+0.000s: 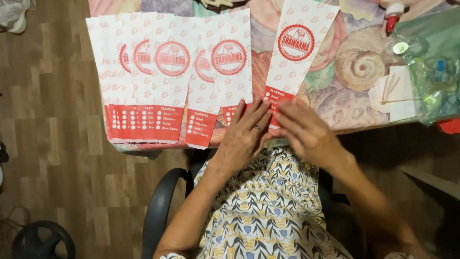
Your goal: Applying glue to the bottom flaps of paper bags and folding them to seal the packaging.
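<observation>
Several long white paper sleeves (172,72) with red round prints and red bottom bands lie overlapped in a row on a table covered with a shell-pattern cloth (354,62). One more sleeve (294,48) lies tilted to the right of the row. My left hand (244,136) rests flat with fingers spread on the lower end of the rightmost sleeve of the row. My right hand (306,132) lies flat on the red bottom end of the tilted sleeve. Both hands wear a ring and hold nothing.
A clear plastic bag (429,72) with small items lies at the table's right end, beside small white paper pieces (395,91). A glue bottle with a red tip (394,17) lies near the far right. Wood floor (52,120) lies left. I sit in a black armchair (160,211).
</observation>
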